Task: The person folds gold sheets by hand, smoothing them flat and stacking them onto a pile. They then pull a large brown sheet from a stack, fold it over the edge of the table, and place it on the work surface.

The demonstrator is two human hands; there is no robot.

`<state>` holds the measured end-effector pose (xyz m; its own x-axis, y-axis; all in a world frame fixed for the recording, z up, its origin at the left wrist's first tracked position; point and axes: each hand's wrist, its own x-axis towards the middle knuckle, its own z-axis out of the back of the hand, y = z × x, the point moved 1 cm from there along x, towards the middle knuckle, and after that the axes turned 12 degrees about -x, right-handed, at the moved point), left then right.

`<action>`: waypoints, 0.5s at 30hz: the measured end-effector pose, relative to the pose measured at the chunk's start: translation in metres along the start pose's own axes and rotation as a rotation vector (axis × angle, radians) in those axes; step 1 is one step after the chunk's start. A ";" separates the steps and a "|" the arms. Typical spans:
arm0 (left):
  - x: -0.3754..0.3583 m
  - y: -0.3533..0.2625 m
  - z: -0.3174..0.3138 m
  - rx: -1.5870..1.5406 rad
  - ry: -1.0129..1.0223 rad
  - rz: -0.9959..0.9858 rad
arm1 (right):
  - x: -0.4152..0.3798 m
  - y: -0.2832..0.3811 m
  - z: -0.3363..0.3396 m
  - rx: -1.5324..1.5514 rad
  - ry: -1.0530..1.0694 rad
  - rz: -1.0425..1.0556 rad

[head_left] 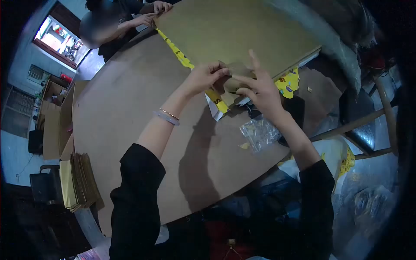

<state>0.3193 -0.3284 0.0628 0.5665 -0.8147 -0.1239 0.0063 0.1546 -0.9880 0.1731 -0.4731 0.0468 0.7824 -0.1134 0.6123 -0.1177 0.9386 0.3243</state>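
Note:
Near the corner of a stack of large brown sheets (242,32), my two hands are at a small, folded-looking piece of brown paper (230,89). My left hand (207,77) pinches its left side between thumb and fingertips. On the other side, my right hand (262,92) has thumb and a finger closed around the piece, while its index finger points up. Yellow printed paper (288,82) sticks out from under the stack, and a yellow strip (173,47) runs along its left edge. The exact folds of the brown piece are blurred.
Clear plastic packaging (260,134) and small scraps lie on the brown table (143,86) near my right forearm. Across the table, another person's hands (147,19) touch the stack's far corner. Folded cardboard (80,180) stands at the left edge; a wooden chair frame (381,115) stands right.

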 end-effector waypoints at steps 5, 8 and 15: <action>0.000 0.001 -0.001 0.007 0.034 -0.017 | 0.002 -0.011 -0.006 0.123 0.062 0.003; -0.004 -0.003 -0.001 0.033 0.042 -0.011 | 0.010 -0.016 -0.007 0.219 0.154 -0.092; -0.003 -0.002 0.007 -0.010 0.181 0.050 | 0.022 -0.024 -0.007 0.499 0.357 -0.320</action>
<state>0.3237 -0.3221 0.0660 0.4088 -0.8933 -0.1866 -0.0271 0.1925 -0.9809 0.1978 -0.4957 0.0472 0.9688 -0.1655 0.1845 -0.0478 0.6054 0.7945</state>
